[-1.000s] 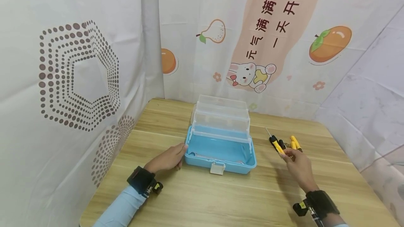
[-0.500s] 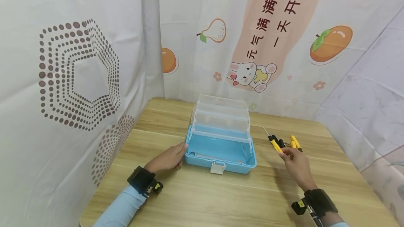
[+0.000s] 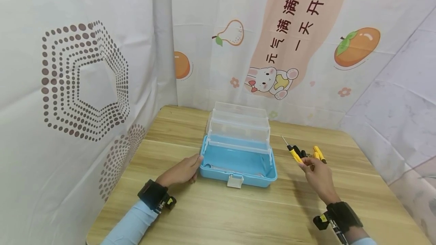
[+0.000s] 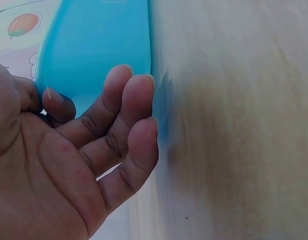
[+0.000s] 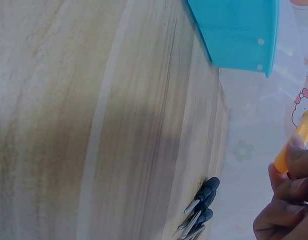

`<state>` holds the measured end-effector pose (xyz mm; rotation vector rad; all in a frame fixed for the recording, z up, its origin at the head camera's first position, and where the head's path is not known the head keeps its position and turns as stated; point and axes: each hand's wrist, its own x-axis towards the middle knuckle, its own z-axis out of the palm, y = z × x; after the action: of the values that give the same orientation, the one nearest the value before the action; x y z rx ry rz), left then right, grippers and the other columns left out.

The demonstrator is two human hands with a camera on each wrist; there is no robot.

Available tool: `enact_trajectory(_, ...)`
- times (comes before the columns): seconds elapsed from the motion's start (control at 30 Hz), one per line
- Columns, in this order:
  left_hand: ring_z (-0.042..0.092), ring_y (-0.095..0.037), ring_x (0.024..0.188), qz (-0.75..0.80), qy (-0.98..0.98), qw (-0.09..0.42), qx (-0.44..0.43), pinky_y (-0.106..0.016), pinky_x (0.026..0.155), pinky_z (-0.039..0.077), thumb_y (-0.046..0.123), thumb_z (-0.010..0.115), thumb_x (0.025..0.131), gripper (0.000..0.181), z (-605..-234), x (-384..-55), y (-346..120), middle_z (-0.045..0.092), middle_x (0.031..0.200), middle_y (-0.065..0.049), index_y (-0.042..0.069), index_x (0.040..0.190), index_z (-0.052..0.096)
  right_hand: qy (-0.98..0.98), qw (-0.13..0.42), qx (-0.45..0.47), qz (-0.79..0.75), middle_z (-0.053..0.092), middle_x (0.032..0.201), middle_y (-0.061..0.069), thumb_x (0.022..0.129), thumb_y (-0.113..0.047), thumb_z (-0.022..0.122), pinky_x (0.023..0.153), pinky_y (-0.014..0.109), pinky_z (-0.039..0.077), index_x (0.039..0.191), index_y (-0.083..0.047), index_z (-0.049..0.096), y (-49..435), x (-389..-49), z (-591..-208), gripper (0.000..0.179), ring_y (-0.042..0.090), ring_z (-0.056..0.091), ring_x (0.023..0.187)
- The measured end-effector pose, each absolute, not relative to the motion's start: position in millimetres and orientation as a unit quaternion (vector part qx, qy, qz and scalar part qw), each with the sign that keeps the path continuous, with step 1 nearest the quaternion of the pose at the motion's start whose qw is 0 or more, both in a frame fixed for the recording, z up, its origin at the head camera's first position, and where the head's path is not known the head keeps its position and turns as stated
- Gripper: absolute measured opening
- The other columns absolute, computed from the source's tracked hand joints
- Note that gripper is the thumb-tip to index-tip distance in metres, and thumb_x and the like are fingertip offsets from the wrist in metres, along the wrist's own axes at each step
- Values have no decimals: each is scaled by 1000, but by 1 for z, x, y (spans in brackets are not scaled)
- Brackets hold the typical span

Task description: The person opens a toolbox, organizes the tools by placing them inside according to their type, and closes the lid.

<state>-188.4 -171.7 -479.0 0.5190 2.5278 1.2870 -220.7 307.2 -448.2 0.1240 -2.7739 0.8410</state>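
My left hand [image 3: 179, 171] holds the left edge of a blue toolbox [image 3: 250, 181], thumb side at the rim and the other fingers loosely bent beside the wall [image 4: 106, 35]. The box stands open, its clear tiered trays [image 3: 240, 129] raised at the back. A wrench [image 3: 208, 166] with a ring end lies inside along the front; its far end is unclear. To the right of the box, my right hand [image 3: 319, 177] pinches a screwdriver [image 3: 295, 155] by its yellow and black handle, shaft pointing up and away to the left, above the table.
Several more tools lie just beyond my right hand: black-handled ones [image 5: 207, 192] with metal shafts, and yellow-handled ones [image 3: 319, 154]. A white latch [image 3: 235, 181] hangs from the toolbox front. Printed curtains [image 3: 218, 75] close off the wooden table [image 3: 218, 214] at the back and sides.
My right hand has shifted slightly left with the screwdriver, whose tip has moved toward the toolbox. My left hand and the toolbox stay in place.
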Motion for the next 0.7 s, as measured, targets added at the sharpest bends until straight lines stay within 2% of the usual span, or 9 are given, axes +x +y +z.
enact_trajectory(0.7,59,-18,59,438,873,130,172,-31,59,45,42,21,115,44,-478,-188,-172,62,70,-2,13,102,51,-949,119,42,290,65,92,11,102,-15,67,59,30,35,111,2,70,299,-222,-443,19,23,47,76)
